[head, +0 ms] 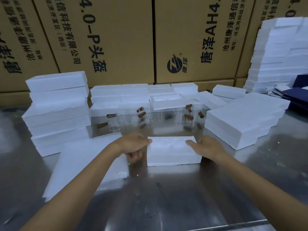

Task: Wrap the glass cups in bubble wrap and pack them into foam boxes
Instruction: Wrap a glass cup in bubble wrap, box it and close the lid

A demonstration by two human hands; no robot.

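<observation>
A closed white foam box (pixel 172 152) lies on the steel table in front of me. My left hand (pixel 133 145) grips its left end, thumb on the lid and fingers curled down the side. My right hand (pixel 207 147) grips the right end, its thumb also on the lid. Behind the box stand several clear glass cups with brown wooden handles, one group to the left (pixel 123 117) and one to the right (pixel 188 117). A stack of white wrap sheets (pixel 83 165) lies flat under my left forearm.
Stacks of foam boxes stand at the left (pixel 58 112), along the back (pixel 120 95) and at the right (pixel 243 120); one open box (pixel 166 101) sits mid-back. A tall foam pile (pixel 280 52) and dark blue cartons (pixel 296 95) are far right. Cardboard cartons (pixel 116 39) wall off the rear.
</observation>
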